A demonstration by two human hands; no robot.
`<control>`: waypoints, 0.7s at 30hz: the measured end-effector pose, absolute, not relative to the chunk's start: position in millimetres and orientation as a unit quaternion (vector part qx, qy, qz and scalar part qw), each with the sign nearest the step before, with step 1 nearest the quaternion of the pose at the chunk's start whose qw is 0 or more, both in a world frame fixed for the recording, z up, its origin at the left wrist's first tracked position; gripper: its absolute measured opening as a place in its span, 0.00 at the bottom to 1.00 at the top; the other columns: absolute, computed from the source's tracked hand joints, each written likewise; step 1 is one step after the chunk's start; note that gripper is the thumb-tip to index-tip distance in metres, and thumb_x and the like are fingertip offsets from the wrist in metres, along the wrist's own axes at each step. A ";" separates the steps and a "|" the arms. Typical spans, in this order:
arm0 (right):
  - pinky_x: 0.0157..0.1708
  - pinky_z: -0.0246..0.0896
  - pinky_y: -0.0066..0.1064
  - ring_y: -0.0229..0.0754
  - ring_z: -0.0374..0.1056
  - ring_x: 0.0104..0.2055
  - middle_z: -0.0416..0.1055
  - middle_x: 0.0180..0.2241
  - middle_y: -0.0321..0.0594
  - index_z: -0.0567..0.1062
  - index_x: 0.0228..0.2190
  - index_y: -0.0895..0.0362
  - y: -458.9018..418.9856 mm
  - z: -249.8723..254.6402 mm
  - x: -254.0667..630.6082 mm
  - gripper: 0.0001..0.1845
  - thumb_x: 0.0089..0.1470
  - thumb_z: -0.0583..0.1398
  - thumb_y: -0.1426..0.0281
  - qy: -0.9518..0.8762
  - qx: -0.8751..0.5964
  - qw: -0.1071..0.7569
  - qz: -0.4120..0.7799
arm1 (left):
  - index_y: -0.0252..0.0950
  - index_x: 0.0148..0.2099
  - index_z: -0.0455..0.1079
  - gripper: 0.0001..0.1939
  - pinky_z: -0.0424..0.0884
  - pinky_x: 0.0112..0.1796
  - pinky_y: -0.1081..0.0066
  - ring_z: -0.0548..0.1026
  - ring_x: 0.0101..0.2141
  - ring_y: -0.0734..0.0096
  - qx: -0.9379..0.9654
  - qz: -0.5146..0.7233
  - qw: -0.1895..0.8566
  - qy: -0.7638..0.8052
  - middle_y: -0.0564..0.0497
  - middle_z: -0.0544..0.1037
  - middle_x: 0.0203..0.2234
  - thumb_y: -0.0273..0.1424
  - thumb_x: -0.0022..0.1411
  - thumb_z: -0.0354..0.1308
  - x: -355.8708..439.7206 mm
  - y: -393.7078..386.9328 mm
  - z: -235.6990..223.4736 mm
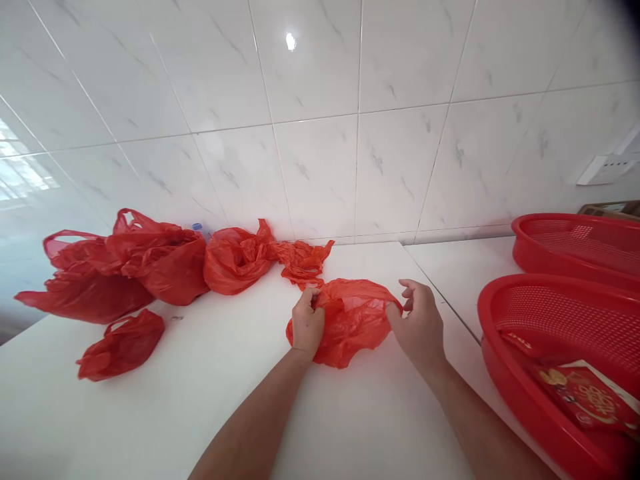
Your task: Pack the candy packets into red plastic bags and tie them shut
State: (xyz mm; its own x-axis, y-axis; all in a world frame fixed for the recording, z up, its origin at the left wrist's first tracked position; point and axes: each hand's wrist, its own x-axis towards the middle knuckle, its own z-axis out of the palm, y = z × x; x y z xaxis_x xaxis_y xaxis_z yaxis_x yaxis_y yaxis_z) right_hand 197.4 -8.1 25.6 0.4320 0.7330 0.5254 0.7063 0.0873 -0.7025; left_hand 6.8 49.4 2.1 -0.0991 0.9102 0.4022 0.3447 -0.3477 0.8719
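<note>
A crumpled red plastic bag [350,323] lies on the white table [225,400] between my two hands. My left hand [307,325] is closed, pinching the bag's left edge near a handle. My right hand [419,325] grips the bag's right edge with thumb and forefinger while its other fingers stay loosely raised. The bag is stretched slightly between both hands.
Several more red plastic bags lie behind and left: a big pile [120,270], a knotted one [235,260], a twisted strip [303,260] and a small one [120,347]. Two red mesh baskets [550,313] stand at right; the nearer holds red packets [585,393]. A tiled wall rises behind.
</note>
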 end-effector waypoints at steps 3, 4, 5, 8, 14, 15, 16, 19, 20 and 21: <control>0.35 0.63 0.35 0.44 0.63 0.41 0.63 0.42 0.45 0.66 0.45 0.55 -23.3 30.5 171.2 0.18 0.51 0.56 0.68 -0.619 -0.596 0.500 -0.107 | 0.40 0.35 0.67 0.14 0.64 0.34 0.73 0.69 0.31 0.73 0.569 0.578 0.326 0.485 0.55 0.73 0.30 0.19 0.49 0.46 12.3 47.3 7.0; 0.39 0.63 0.36 0.45 0.62 0.43 0.63 0.43 0.46 0.67 0.45 0.54 -26.3 31.6 165.3 0.16 0.52 0.55 0.70 -0.643 -0.576 0.487 -0.130 | 0.39 0.35 0.67 0.12 0.65 0.33 0.73 0.69 0.30 0.73 0.549 0.590 0.352 0.476 0.54 0.73 0.30 0.21 0.50 0.48 13.4 47.6 8.2; 0.42 0.61 0.38 0.46 0.62 0.45 0.62 0.44 0.46 0.67 0.45 0.54 -27.5 32.4 162.2 0.16 0.53 0.54 0.72 -0.662 -0.566 0.469 -0.145 | 0.39 0.35 0.67 0.09 0.65 0.33 0.74 0.69 0.30 0.73 0.524 0.602 0.380 0.468 0.53 0.73 0.30 0.23 0.51 0.50 13.8 48.7 9.1; 0.48 0.56 0.43 0.48 0.59 0.49 0.61 0.48 0.46 0.69 0.45 0.53 -20.6 31.5 172.6 0.18 0.53 0.51 0.77 -0.663 -0.606 0.407 -0.169 | 0.38 0.35 0.66 0.06 0.65 0.31 0.75 0.69 0.28 0.74 0.425 0.648 0.458 0.436 0.53 0.73 0.29 0.28 0.50 0.54 11.1 55.7 9.4; 0.43 0.58 0.43 0.52 0.59 0.47 0.63 0.45 0.49 0.67 0.48 0.57 6.9 18.2 224.1 0.22 0.49 0.53 0.74 -0.569 -0.743 0.341 -0.089 | 0.37 0.32 0.61 0.11 0.65 0.28 0.74 0.68 0.22 0.77 0.299 0.684 0.549 0.376 0.57 0.70 0.23 0.27 0.44 0.58 5.6 67.9 3.3; 0.43 0.59 0.43 0.52 0.59 0.46 0.63 0.44 0.49 0.67 0.48 0.58 8.1 17.6 226.0 0.23 0.48 0.54 0.73 -0.568 -0.745 0.341 -0.079 | 0.36 0.32 0.61 0.11 0.65 0.28 0.74 0.68 0.22 0.77 0.293 0.681 0.556 0.375 0.57 0.70 0.23 0.27 0.44 0.58 6.4 67.8 2.6; 0.42 0.59 0.43 0.52 0.60 0.46 0.63 0.43 0.49 0.67 0.49 0.58 7.7 18.2 225.1 0.23 0.48 0.54 0.73 -0.570 -0.741 0.345 -0.079 | 0.36 0.32 0.61 0.11 0.65 0.27 0.73 0.68 0.22 0.76 0.290 0.677 0.563 0.375 0.57 0.70 0.23 0.27 0.44 0.58 7.7 67.1 2.1; 0.43 0.59 0.43 0.51 0.60 0.45 0.64 0.42 0.49 0.67 0.48 0.58 -3.1 26.1 207.8 0.23 0.49 0.53 0.75 -0.577 -0.702 0.395 -0.135 | 0.36 0.32 0.61 0.11 0.66 0.28 0.73 0.70 0.23 0.76 0.280 0.669 0.578 0.375 0.56 0.71 0.24 0.27 0.45 0.58 13.4 63.3 2.6; 0.44 0.58 0.43 0.50 0.60 0.45 0.64 0.42 0.49 0.67 0.47 0.58 -9.3 29.4 198.8 0.22 0.49 0.53 0.76 -0.586 -0.672 0.425 -0.159 | 0.37 0.33 0.61 0.11 0.66 0.28 0.72 0.70 0.23 0.76 0.277 0.668 0.581 0.374 0.56 0.71 0.24 0.27 0.45 0.58 15.4 61.8 3.3; 0.45 0.58 0.43 0.49 0.61 0.45 0.64 0.41 0.48 0.68 0.46 0.57 -16.0 32.1 189.1 0.20 0.49 0.53 0.77 -0.602 -0.630 0.457 -0.176 | 0.37 0.33 0.61 0.11 0.66 0.28 0.72 0.70 0.23 0.76 0.277 0.666 0.583 0.373 0.56 0.72 0.24 0.27 0.45 0.58 17.4 60.3 4.2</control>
State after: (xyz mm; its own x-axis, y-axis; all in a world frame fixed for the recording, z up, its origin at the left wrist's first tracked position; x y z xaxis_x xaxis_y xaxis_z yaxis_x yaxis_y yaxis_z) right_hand 189.1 -16.0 32.1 0.2132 0.5979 0.7727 0.9201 0.1432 -0.3646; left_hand 17.4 60.3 4.2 -0.1657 0.9840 -0.0653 -0.5710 -0.0417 0.8199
